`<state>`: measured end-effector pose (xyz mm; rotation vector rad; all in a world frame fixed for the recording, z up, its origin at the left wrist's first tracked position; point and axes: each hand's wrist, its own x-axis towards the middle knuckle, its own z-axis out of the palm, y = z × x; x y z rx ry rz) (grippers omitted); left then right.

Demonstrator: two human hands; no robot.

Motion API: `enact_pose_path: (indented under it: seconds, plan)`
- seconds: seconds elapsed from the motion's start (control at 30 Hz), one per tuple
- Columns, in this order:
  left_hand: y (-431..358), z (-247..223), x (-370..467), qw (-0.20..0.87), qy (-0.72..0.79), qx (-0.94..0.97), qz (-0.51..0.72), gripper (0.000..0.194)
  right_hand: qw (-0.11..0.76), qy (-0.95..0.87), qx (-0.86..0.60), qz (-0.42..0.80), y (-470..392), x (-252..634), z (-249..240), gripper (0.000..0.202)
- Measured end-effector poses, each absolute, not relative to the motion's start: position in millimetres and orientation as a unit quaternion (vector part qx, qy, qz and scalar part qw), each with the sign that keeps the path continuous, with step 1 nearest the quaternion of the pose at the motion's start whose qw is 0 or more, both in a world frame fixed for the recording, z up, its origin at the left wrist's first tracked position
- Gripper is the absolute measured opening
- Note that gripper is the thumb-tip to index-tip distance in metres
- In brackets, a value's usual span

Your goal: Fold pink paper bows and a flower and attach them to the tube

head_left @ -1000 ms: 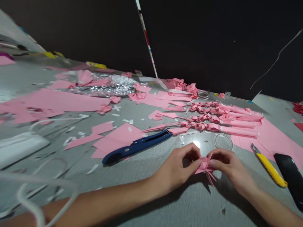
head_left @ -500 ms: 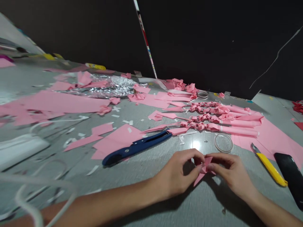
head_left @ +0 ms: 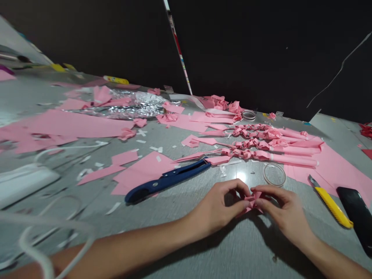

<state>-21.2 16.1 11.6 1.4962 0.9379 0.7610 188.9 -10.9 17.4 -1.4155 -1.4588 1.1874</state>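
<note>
A small folded piece of pink paper [head_left: 252,202] is pinched between my two hands, just above the grey table. My left hand [head_left: 222,205] grips it from the left with thumb and forefinger closed. From the other side, my right hand [head_left: 283,211] pinches it the same way. Fingertips hide much of the paper. Beyond my hands lie a roll of tape [head_left: 274,174] and several rolled pink paper sticks [head_left: 293,160] with twisted paper chains. Blue-handled scissors [head_left: 162,185] rest left of my left hand.
A yellow box cutter [head_left: 331,205] and a black phone [head_left: 356,217] lie at the right. Pink sheets [head_left: 75,124], crinkled silver foil [head_left: 139,104] and a yellow glue stick [head_left: 116,80] spread across the back left. A white cable [head_left: 37,254] loops at the lower left.
The pink paper has turned and folded between my fingers; its point that hung down to the left no longer shows. Both hands stay nearly in place.
</note>
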Motion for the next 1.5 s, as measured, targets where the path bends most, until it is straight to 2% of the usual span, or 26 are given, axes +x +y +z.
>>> enact_pose_path:
  seconds: [0.3, 0.37, 0.47, 0.53, 0.63, 0.93, 1.13, 1.27, 1.5]
  plan:
    - [12, 11, -24, 0.524, 0.37, 0.69, 0.337, 0.019, 0.401, -0.592, -0.543, 0.441, -13, 193, 10, 0.018]
    - [9, 10, -25, 0.499, 0.358, 0.707, 0.35, 0.021, 0.431, -0.639, -0.509, 0.384, -16, 196, 8, 0.02]
    - [5, 7, -26, 0.456, 0.334, 0.736, 0.373, 0.022, 0.468, -0.755, -0.39, 0.245, -20, 199, 6, 0.044]
    - [3, 4, -27, 0.405, 0.309, 0.763, 0.399, 0.017, 0.465, -0.816, -0.31, 0.147, -22, 200, 7, 0.057]
    - [1, 0, -28, 0.327, 0.252, 0.804, 0.428, 0.012, 0.446, -0.85, -0.276, 0.047, -25, 201, 8, 0.063]
    - [0, -5, -35, 0.27, 0.152, 0.849, 0.427, 0.027, 0.417, -0.874, -0.25, 0.0, -30, 206, 10, 0.041]
    - [3, -4, -30, 0.208, 0.111, 0.84, 0.489, 0.022, 0.44, -0.873, -0.21, -0.019, -28, 206, 7, 0.028]
    - [5, -4, -29, 0.184, 0.106, 0.847, 0.487, 0.028, 0.434, -0.878, -0.203, -0.02, -27, 206, 8, 0.025]
    - [5, -4, -29, 0.193, 0.11, 0.844, 0.487, 0.027, 0.426, -0.88, -0.21, -0.031, -28, 207, 12, 0.026]
